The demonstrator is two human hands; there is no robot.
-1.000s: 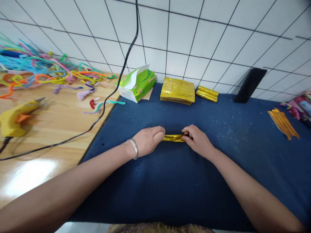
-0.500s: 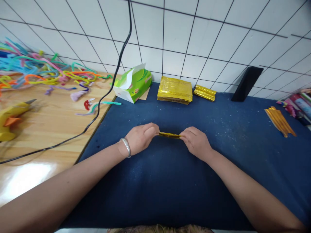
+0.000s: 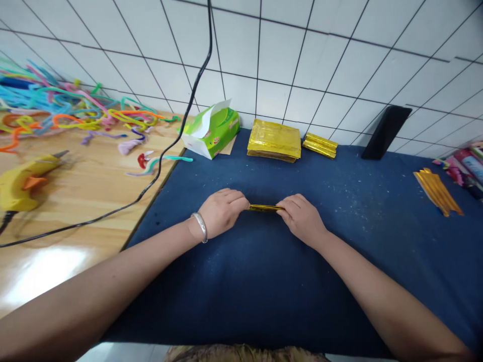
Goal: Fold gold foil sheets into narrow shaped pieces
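Note:
A narrow folded strip of gold foil paper (image 3: 263,207) stretches between my hands, over the dark blue cloth (image 3: 256,291). My left hand (image 3: 224,211), with a silver bangle at the wrist, pinches its left end. The right end is gripped between the thumb and fingers of my right hand (image 3: 302,218). Both fingertips partly cover the strip's ends. Beyond my hands, against the tiled wall, lies a stack of gold foil paper (image 3: 274,140). Beside that stack is a pleated gold foil piece (image 3: 320,145). Another set of folded gold strips (image 3: 437,191) rests at the far right.
A green tissue pack (image 3: 215,128) and a black upright object (image 3: 387,131) stand by the wall. On the wooden table to the left are a yellow glue gun (image 3: 28,181) and tangled colourful pipe cleaners (image 3: 71,108). A black cable (image 3: 188,105) hangs across that side.
The view has shifted slightly, so the surroundings sit a little further right. My hands are marginally closer together and still hold the gold strip at both ends.

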